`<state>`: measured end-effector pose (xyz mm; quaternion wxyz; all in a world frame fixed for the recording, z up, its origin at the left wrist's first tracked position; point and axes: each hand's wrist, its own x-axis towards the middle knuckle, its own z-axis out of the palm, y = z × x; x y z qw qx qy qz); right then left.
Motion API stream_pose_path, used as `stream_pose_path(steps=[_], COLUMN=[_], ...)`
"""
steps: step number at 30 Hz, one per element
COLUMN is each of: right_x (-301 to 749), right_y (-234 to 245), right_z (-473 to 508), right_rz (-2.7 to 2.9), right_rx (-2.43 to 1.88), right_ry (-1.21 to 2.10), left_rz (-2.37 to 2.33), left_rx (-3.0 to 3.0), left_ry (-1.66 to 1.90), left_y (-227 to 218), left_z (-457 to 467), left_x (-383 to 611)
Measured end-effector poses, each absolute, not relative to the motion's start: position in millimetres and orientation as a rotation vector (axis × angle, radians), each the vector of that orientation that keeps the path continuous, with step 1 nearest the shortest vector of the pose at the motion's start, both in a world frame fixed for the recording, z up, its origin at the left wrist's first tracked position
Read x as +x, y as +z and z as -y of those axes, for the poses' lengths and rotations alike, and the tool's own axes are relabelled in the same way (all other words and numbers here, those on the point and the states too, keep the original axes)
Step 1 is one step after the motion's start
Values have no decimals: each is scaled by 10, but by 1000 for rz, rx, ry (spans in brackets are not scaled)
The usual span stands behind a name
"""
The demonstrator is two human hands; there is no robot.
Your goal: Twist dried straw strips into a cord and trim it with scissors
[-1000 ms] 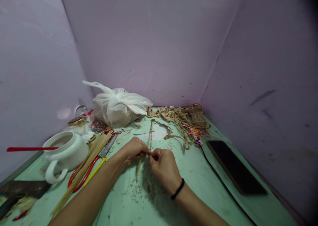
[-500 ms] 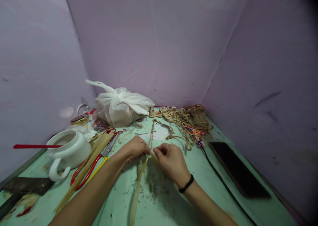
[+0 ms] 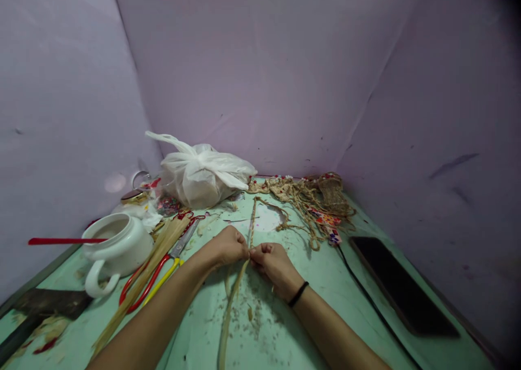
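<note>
My left hand [image 3: 233,245] is closed in a pinch at the near end of a thin braided cord [image 3: 253,221]. The cord runs away from me to a bend on the table. Against it, fingertip to fingertip, my right hand [image 3: 277,267] pinches the same spot; a black band circles that wrist. Pale flat fibre strips [image 3: 228,316] hang from the pinch toward the table's near edge. Which strip lies in which fingers is hidden.
Left stand a white pot [image 3: 126,245] with a red stick, scissors [image 3: 179,248], a fibre bundle [image 3: 154,261] and a dark-bladed tool [image 3: 52,303]. A tied plastic bag [image 3: 203,177] and tangled twine [image 3: 309,202] lie behind; a phone [image 3: 401,283] rests right.
My right hand has moved in to meet the left fingertips at the cord's end. The loose strips have shifted slightly, and the whole view has moved a little.
</note>
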<state>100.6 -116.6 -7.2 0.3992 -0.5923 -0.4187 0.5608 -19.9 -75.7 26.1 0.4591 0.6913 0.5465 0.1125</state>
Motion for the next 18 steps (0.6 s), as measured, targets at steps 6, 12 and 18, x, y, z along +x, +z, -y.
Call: stream_pose_path(steps=[6, 12, 18], right_x=[1011, 1037, 1026], right_y=[-99, -123, -105], right_z=[1185, 1187, 1201], right_rz=[1022, 984, 848], right_rx=[-1411, -1449, -1372], right_ry=[1424, 1401, 1438], left_rz=[-1319, -1343, -1545], left_rx=[1759, 1855, 1958], left_ry=[281, 185, 187], left_y=[256, 328, 417], left_z=[752, 744, 1038], left_x=[-209, -271, -59])
